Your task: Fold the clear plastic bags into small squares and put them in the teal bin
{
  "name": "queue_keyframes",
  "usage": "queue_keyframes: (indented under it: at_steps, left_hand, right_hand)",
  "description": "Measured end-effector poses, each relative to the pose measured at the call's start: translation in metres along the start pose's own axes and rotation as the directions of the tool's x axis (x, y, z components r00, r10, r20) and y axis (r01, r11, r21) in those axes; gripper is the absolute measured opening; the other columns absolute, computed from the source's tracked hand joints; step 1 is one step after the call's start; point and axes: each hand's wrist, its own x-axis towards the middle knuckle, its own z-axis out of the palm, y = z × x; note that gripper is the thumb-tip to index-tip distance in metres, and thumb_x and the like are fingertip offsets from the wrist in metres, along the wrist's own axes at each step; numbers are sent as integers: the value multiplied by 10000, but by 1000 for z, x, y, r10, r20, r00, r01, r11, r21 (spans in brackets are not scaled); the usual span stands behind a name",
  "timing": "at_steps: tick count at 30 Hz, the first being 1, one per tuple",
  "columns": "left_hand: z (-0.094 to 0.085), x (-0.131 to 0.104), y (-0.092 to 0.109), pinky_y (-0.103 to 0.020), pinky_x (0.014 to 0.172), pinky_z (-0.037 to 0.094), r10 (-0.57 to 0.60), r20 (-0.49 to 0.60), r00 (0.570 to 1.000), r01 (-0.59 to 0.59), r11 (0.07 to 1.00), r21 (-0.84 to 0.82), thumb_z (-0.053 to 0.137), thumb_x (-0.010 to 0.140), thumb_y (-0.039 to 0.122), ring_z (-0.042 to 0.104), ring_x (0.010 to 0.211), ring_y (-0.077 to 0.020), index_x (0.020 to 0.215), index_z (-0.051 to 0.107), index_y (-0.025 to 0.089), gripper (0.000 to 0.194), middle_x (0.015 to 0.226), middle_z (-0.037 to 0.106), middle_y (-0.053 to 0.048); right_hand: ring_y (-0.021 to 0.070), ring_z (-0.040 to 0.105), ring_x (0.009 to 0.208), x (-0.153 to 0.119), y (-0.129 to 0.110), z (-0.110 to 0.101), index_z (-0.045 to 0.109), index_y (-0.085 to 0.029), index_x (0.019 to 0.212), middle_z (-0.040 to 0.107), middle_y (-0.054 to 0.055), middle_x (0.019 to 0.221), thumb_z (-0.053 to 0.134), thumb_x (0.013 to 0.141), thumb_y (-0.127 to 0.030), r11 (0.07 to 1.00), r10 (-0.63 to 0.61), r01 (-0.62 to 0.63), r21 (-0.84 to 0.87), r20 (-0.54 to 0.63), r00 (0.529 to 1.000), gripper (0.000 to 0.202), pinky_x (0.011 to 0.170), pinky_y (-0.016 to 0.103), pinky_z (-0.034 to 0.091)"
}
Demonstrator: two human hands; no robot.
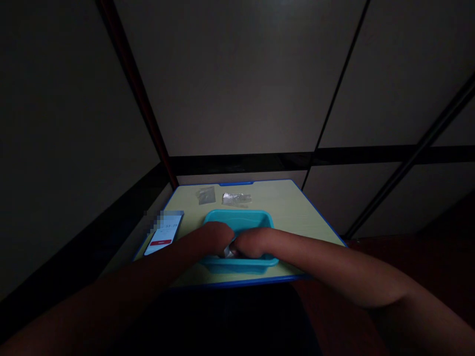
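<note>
Both hands are down inside a turquoise plastic basin (237,215). My left hand (219,236) comes in over its left side and bends downward. From the right reaches my right hand (254,242), curled so close to the left that they nearly touch. Between them shows a small pale, shiny piece (229,252) that looks like plastic film. The fingers of both hands seem closed about it, though they are mostly hidden. Dim light and the hands hide what else lies in the basin.
The basin stands on a light tabletop with a blue edge (237,284). A phone with a lit screen (165,235) lies at the left. Behind the basin are a flat clear plastic bag (206,195) and crumpled clear plastic (236,199). Pale panels (241,89) rise beyond.
</note>
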Motion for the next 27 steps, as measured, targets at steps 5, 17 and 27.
queue_keyframes:
  at_steps: [5,17,27]
  left_hand:
    - [-5,-8,1,-325,645,471,8,-39,999,-5,997,72,595,695,291,646,785,-273,785,686,156,186,821,691,-136]
    - [-2,-20,-5,-374,752,433,58,-140,988,-45,995,91,695,659,334,588,914,-288,1015,606,177,400,962,648,-125]
    - [8,-22,-13,-358,767,389,74,-332,940,-32,991,131,733,608,455,513,915,-260,939,610,197,437,917,596,-78]
  right_hand:
    - [201,606,839,-1,0,-5,624,-113,1053,648,115,1030,493,813,-202,998,-47,50,-36,65,997,287,673,265,405]
    - [187,580,766,-55,12,-21,599,-200,996,648,45,842,630,727,-288,995,43,-63,-76,-247,968,284,615,237,360]
    - [203,580,871,-53,10,-15,601,-209,968,640,42,887,651,715,-279,993,-17,-26,-117,-351,936,267,739,268,388]
